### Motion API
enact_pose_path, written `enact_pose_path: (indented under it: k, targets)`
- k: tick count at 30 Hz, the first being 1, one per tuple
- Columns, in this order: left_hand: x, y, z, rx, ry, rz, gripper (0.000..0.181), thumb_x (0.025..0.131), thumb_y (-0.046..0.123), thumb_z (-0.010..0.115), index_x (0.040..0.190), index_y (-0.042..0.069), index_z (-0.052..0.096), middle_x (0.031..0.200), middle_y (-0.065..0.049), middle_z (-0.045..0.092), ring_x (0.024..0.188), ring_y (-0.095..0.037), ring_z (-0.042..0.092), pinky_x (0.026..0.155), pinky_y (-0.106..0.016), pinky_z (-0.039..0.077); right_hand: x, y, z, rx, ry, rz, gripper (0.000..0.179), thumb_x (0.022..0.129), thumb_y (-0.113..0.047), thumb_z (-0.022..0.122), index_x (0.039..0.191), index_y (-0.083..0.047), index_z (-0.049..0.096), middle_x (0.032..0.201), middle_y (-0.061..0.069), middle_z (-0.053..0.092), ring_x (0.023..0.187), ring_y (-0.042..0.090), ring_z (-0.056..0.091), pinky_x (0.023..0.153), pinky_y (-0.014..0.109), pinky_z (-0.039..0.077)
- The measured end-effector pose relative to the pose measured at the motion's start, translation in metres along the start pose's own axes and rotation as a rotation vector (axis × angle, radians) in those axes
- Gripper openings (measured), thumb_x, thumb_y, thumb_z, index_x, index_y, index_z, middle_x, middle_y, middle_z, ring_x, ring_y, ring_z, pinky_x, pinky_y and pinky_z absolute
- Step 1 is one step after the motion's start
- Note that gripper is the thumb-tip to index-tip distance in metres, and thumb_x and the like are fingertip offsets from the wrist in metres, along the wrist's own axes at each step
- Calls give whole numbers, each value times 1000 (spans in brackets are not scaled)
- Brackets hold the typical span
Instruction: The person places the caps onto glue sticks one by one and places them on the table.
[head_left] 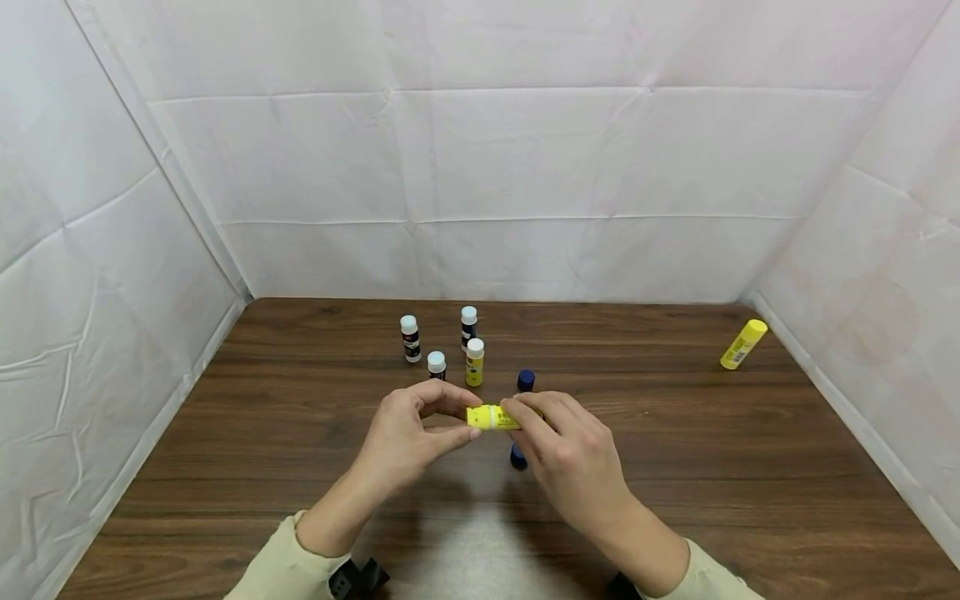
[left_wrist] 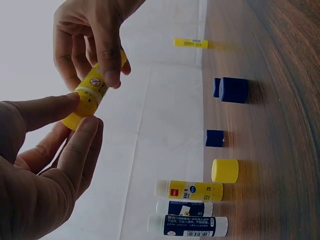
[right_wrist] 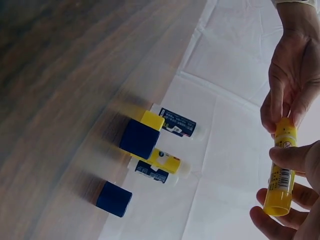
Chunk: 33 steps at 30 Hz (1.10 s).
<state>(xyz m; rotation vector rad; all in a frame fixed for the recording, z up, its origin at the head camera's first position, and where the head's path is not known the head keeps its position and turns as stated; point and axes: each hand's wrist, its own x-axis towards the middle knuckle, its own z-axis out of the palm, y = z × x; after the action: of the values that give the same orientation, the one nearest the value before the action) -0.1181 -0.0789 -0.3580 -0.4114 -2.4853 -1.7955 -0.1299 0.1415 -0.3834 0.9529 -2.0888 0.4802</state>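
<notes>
A yellow glue stick [head_left: 487, 417] is held level above the table between both hands. My left hand [head_left: 405, 429] pinches its plain yellow end between thumb and fingertips. The right hand [head_left: 566, 446] grips the labelled body, its fingers wrapped around it. A white band [left_wrist: 89, 91] shows between the two yellow parts in the left wrist view. Seen from the right wrist, a barcode faces out on the body and the left fingertips are at the far end. Below and beyond the hands stand a yellow glue stick with a white top [head_left: 475, 364] and blue caps [head_left: 526, 381].
Dark blue glue sticks with white tops [head_left: 411, 340] stand behind the left hand. A loose yellow cap [left_wrist: 225, 171] sits near them. Another yellow glue stick [head_left: 744, 344] stands at the table's far right. White sheets [head_left: 480, 167] enclose the wooden table [head_left: 262, 400].
</notes>
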Motion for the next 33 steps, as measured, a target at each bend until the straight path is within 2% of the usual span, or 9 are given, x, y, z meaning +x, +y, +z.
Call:
enact_pose_path:
  k: [7, 13, 17, 22, 29, 33]
  targets:
    - [0, 0, 1, -7, 24, -3, 23, 81, 8, 86, 102, 15, 77, 98, 0, 76, 92, -15, 72, 74, -30, 60, 0, -3, 0, 7, 20, -14, 32, 80, -9, 85, 110, -5, 74, 105, 6, 72, 94, 23, 70, 77, 35, 62]
    - [0, 1, 3, -131, 38, -49, 27, 76, 1, 87, 100, 10, 78, 98, -5, 77, 88, -18, 74, 73, -31, 62, 1, -6, -2, 17, 41, -27, 31, 80, -8, 84, 109, -2, 74, 104, 7, 73, 93, 23, 71, 77, 35, 62]
    - [0, 0, 4, -166, 40, -59, 27, 74, 0, 89, 98, 8, 79, 96, -8, 77, 84, -22, 76, 71, -32, 62, 2, -8, -4, 17, 87, -50, 31, 78, -5, 85, 107, -1, 75, 102, 8, 74, 91, 24, 71, 76, 36, 62]
    - [-1, -1, 4, -176, 46, -48, 26, 73, 0, 89, 96, 8, 80, 95, -9, 77, 83, -28, 76, 69, -32, 63, 3, -10, -5, 13, 117, -58, 35, 75, -1, 85, 108, 0, 75, 102, 9, 75, 90, 24, 71, 75, 37, 62]
    - [-1, -3, 7, -184, 45, -36, 24, 72, -1, 89, 93, 5, 79, 97, -10, 78, 81, -24, 76, 70, -32, 62, 2, -11, -3, 13, 157, -58, 30, 76, 1, 82, 106, 1, 77, 100, 11, 76, 88, 25, 72, 72, 37, 62]
    - [-1, -3, 9, -194, 50, -22, 24, 71, -3, 89, 92, 5, 79, 96, -10, 78, 83, -29, 76, 70, -33, 63, 1, -12, -2, 6, 169, -58, 29, 76, 1, 82, 105, 1, 77, 99, 11, 76, 87, 25, 72, 71, 37, 62]
